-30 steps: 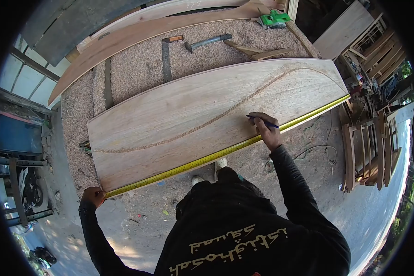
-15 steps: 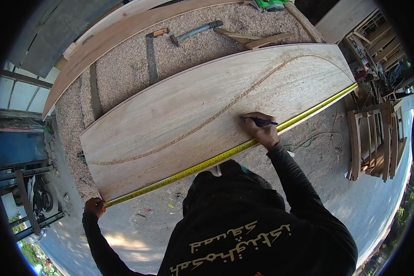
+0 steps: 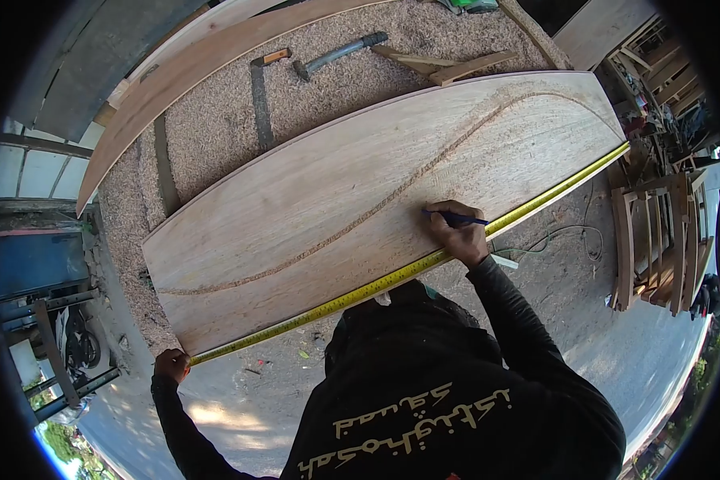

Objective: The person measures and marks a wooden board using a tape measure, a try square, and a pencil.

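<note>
A yellow tape measure [image 3: 328,306] lies stretched along the near edge of a large wooden board [image 3: 296,216]. At the board's lower left corner, my left hand [image 3: 172,365] pinches the tape's end. My right hand [image 3: 462,232] rests over the near edge, fingers closed around a dark blue pen [image 3: 456,218] whose tip points left, close over the wood. The heel of this hand overlaps the tape. A curved line of sawdust [image 3: 352,224] sweeps across the board from its left end to the upper right.
Wood shavings [image 3: 208,120] cover the surface behind the board. On them lie a hammer [image 3: 340,56], an orange-handled tool [image 3: 275,57] and wooden offcuts [image 3: 472,68]. A long curved plank [image 3: 136,132] stands at the back left. Wooden frames [image 3: 656,240] stand at right, near a thin cable [image 3: 560,234].
The whole view has shifted slightly. Both hands keep their places on the tape and board, and the pen stays in my right hand.
</note>
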`<state>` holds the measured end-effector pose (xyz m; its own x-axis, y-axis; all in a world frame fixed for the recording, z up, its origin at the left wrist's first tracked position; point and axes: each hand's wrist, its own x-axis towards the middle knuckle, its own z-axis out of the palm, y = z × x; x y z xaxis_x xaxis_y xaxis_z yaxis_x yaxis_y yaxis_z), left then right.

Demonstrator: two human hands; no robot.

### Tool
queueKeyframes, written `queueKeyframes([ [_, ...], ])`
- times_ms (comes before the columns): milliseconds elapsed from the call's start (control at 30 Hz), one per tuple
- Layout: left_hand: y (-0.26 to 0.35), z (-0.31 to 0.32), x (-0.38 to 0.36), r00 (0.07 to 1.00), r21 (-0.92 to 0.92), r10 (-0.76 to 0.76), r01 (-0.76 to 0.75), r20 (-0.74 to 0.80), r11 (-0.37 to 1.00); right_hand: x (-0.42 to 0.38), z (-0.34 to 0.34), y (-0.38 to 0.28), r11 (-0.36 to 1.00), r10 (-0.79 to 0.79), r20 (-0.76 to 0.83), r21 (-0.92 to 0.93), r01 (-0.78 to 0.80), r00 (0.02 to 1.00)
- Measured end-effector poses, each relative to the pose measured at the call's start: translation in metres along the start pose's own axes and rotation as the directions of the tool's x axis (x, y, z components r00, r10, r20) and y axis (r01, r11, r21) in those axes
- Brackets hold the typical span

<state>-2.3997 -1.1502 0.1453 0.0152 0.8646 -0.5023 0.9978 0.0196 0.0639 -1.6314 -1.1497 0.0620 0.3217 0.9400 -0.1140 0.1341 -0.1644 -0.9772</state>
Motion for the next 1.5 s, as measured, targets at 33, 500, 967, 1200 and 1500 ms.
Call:
queueKeyframes([
  [33, 0.001, -0.003, -0.001, 1.0, -0.003, -0.008, 0.008, 0.009, 1.0, 0.0, 0.0, 0.0, 1.0, -0.013, 0.003, -0.015, 0.013, 1.0],
  [500, 0.01, -0.004, -0.004, 0.999, -0.006, -0.048, 0.048, -0.001, 0.999, 0.026, -0.054, -0.014, 0.967, -0.211, -0.241, -0.193, 0.166, 0.947],
  [967, 0.003, -0.002, 0.002, 1.0, 0.047, 0.004, -0.004, -0.016, 0.999, 0.041, -0.092, 0.019, 0.829, -0.386, -0.235, -0.513, 0.223, 0.892],
  [1200, 0.001, 0.002, -0.001, 1.0, 0.049, -0.024, 0.025, -0.02, 0.999, 0.043, -0.093, 0.02, 0.827, -0.395, -0.233, -0.511, 0.234, 0.889],
  [1500, 0.024, -0.012, -0.006, 0.986, -0.059, -0.138, 0.144, 0.091, 0.988, 0.041, -0.094, 0.02, 0.819, -0.423, -0.221, -0.509, 0.266, 0.879],
])
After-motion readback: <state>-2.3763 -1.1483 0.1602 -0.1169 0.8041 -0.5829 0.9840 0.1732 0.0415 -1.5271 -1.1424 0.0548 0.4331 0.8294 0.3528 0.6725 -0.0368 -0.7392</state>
